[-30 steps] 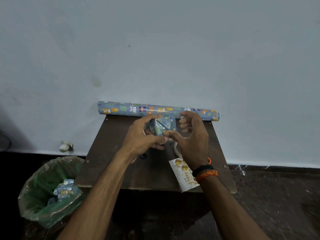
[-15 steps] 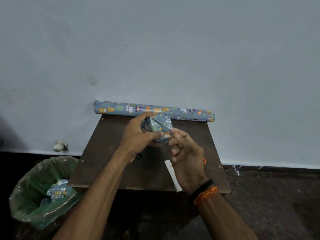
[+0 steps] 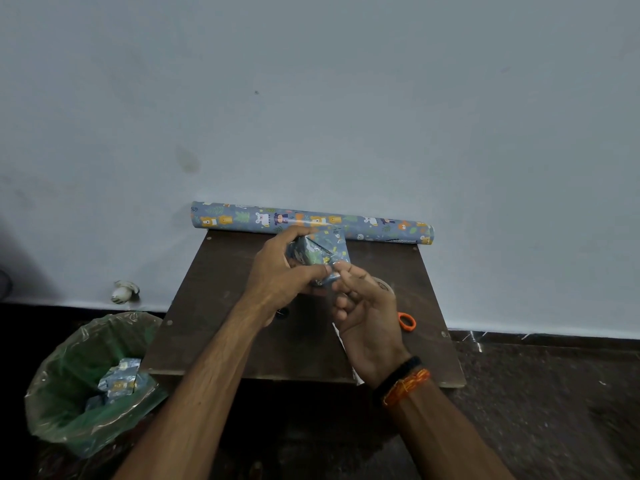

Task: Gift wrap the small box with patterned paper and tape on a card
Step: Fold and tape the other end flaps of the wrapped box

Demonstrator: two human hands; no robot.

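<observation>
Our left hand [image 3: 284, 271] grips the half-wrapped box [image 3: 313, 252] while our right hand [image 3: 363, 306] pinches its end flap, which probably needs tape next

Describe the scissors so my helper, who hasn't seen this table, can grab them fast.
Start at the brown table against the pale wall and follow its right side, past the right hand pinching the wrapped box. Just beyond that hand's wrist lies an orange scissors handle. It is the only bright orange loop on the tabletop; its blades are hidden.
</observation>
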